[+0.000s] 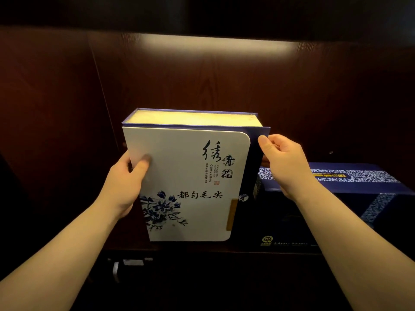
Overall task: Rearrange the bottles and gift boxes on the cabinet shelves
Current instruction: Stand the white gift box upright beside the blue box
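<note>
A white gift box (190,182) with blue flower print and black calligraphy stands upright in the middle of a dark wooden cabinet shelf (202,248), held between both hands. The left hand (125,182) grips its left edge, thumb pressed flat on the white front and the fingers wrapped out of sight behind the box. The right hand (284,163) closes on the dark blue right edge near the top corner, thumb on the front face, the other fingers curled behind the edge. The box's pale top face catches the light from above; its lower edge sits at the shelf front, though whether it rests on the wood or hangs just above cannot be told. Just right of it, partly behind the right wrist, a dark blue gift box (341,198) with a blue-and-white patterned band lies flat, its right end cut off by the frame. The space below the shelf is too dark to read, apart from a small pale metal fitting (116,268).
</note>
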